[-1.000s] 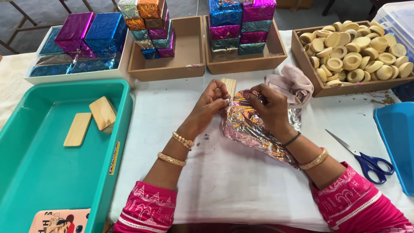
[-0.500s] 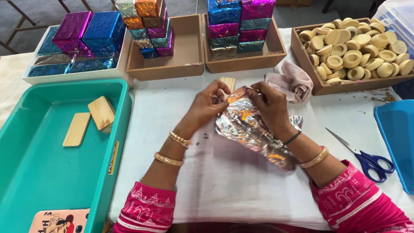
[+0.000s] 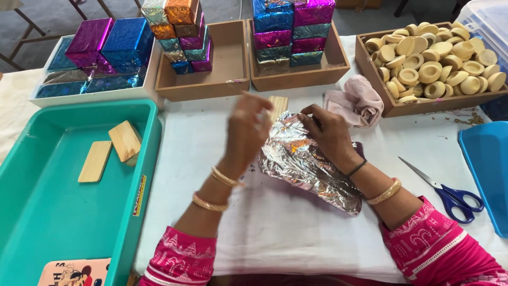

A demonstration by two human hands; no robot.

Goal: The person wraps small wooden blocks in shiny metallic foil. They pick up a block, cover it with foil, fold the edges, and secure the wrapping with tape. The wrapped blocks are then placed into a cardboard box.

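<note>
Left hand: raised over the white cloth, motion-blurred; fingers look loosely curled, and I cannot tell whether they hold anything.
Right hand: lies on the foil, fingers bent and pressing its upper edge; grip on it is not clear.
Foil: crinkled silver sheet with pink and orange glints, spread in the middle of the table, running under the right wrist.
Wooden block: pale flat slab with fine grooves, poking out just beyond the foil's top edge, between the two hands.
Pink cloth: soft, bunched, just right of the right hand.
Scissors: blue-handled, lying flat, well apart to the right.
Teal tray: smooth plastic, two plain wooden slabs inside.
Wooden boxes: shallow, holding stacked foil-wrapped bricks in blue, purple, orange.
Far-right box: full of round, pale, dished discs.
</note>
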